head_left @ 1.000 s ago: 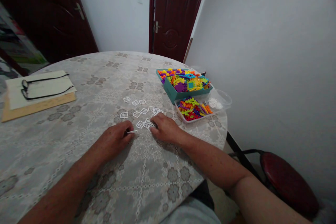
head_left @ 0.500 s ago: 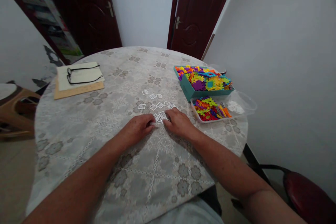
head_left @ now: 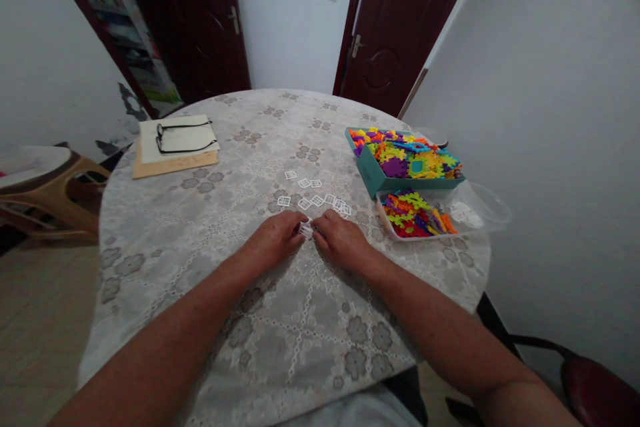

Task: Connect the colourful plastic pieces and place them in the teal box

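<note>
Between my two hands, low over the tablecloth, is a small white lattice piece [head_left: 307,230], partly hidden by fingers. My left hand [head_left: 280,235] pinches it from the left, and my right hand [head_left: 339,235] has its fingers closed at the other side. Just beyond my right fingertips a few similar white lattice pieces [head_left: 342,207] overlap in a little pile. Farther forward, more flat white pieces [head_left: 305,203] with a window-like grid lie scattered in loose rows.
Right of my hands stand a teal box [head_left: 373,177] of colourful plastic pieces and a clear tub [head_left: 390,227] with more, its lid [head_left: 493,207] beside it. Eyeglasses [head_left: 183,149] rest on papers [head_left: 175,170] at the left. A patterned cloth [head_left: 240,180] covers the round table.
The camera view has turned slightly left. White pieces that lay between my hands are now bunched beyond my right fingers, and my hands have drawn closer together.
</note>
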The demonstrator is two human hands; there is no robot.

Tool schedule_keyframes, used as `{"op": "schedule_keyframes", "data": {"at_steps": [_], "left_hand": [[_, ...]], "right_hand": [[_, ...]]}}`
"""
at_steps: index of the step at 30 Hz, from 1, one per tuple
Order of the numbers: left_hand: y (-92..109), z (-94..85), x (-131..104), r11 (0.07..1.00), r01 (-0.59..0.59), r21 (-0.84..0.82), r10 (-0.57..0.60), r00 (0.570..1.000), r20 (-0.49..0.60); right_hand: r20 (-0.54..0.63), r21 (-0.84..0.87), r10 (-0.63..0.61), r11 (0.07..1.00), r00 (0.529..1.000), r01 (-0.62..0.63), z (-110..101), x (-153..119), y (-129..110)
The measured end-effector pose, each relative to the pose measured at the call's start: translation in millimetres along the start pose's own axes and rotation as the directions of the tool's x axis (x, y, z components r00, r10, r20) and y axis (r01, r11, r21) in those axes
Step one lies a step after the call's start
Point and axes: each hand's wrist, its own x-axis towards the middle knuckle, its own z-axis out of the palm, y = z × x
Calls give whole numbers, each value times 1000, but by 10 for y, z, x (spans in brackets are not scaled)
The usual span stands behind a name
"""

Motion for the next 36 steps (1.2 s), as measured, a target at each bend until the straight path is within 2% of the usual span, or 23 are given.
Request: {"op": "schedule_keyframes", "data": {"at_steps": [5,11,18,26,31,36], "left_hand": [[-27,18,10,999,-44,-5,43,997,-57],[-70,7,92,997,-82,-14,82,997,8],[-11,44,114,998,-65,14,65,996,57],[53,12,48,999,-7,41,5,999,53],[100,0,21,998,-16,66,11,997,71],[119,0,22,994,-11,105,2,996,84]], "right_hand": [[20,-1,-40,999,999,40,7,0,-17],[8,61,-65,996,998,64,5,3,36],[-81,176,-38,983,996,51,62,-24,79],[-162,357,-82,924,983,136,74,-16,127],[-212,369,-75,917,974,150,80,-50,139],[-199,382,-40,917,979,115,114,-60,156]]}}
